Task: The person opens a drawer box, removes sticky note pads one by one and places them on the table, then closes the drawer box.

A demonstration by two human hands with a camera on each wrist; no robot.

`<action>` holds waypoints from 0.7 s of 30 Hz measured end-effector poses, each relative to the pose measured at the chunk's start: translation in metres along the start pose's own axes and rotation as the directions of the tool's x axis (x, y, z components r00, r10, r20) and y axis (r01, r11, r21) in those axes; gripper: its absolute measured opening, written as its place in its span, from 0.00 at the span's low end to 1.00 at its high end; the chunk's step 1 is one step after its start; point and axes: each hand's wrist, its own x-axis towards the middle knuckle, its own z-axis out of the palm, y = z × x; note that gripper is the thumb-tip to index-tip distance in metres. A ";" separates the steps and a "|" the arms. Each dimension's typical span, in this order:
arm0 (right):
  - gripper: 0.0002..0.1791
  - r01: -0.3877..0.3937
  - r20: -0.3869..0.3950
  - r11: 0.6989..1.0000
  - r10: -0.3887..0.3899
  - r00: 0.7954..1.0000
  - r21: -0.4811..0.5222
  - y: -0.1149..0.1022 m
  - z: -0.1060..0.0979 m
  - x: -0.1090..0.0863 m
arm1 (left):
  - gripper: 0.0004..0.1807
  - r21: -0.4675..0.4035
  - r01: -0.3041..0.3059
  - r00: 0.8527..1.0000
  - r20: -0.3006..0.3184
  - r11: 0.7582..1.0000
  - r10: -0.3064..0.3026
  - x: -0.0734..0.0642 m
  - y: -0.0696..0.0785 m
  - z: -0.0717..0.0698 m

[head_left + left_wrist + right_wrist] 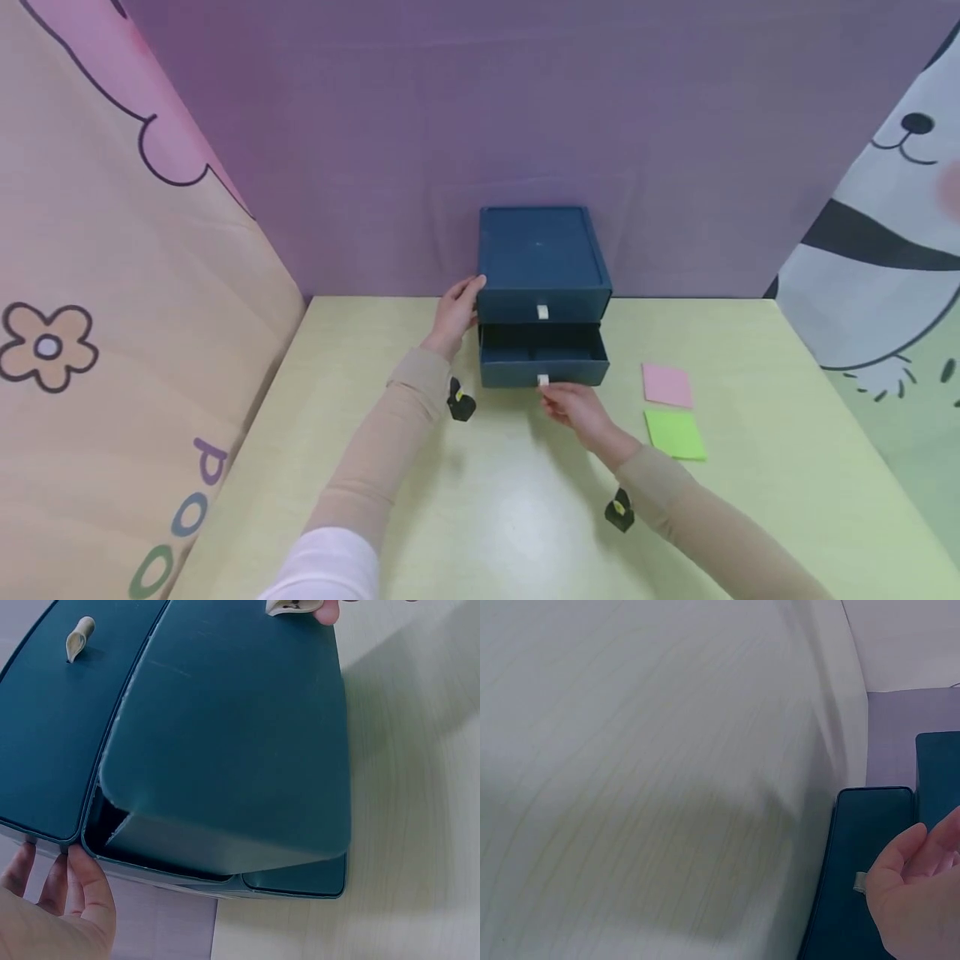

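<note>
A dark blue drawer cabinet stands at the back of the table. Its middle drawer is pulled out, and the part of its inside that shows is bare. My right hand pinches the pale pull tab on that drawer's front. My left hand steadies the cabinet from the left, fingertips against its side wall; the left wrist view shows these fingers fairly straight. Above, the top drawer is closed, with its own tab. Closed too is the bottom drawer, below the pulled-out one.
To the right of the cabinet lie a pink sticky note and a green sticky note. A purple cloth backdrop rises behind the cabinet, and printed cloths flank the pale wooden table.
</note>
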 end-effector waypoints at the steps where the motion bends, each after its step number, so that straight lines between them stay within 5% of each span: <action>1: 0.21 0.003 0.002 1.000 -0.003 1.000 -0.002 -0.001 0.001 0.001 | 0.31 -0.005 -0.001 1.000 -0.007 1.000 0.001 0.001 0.000 -0.001; 21: 0.19 -0.031 -0.009 0.997 0.032 0.999 0.065 -0.004 0.003 0.013 | 0.30 -0.006 0.000 1.000 -0.013 1.000 0.000 -0.001 0.001 0.001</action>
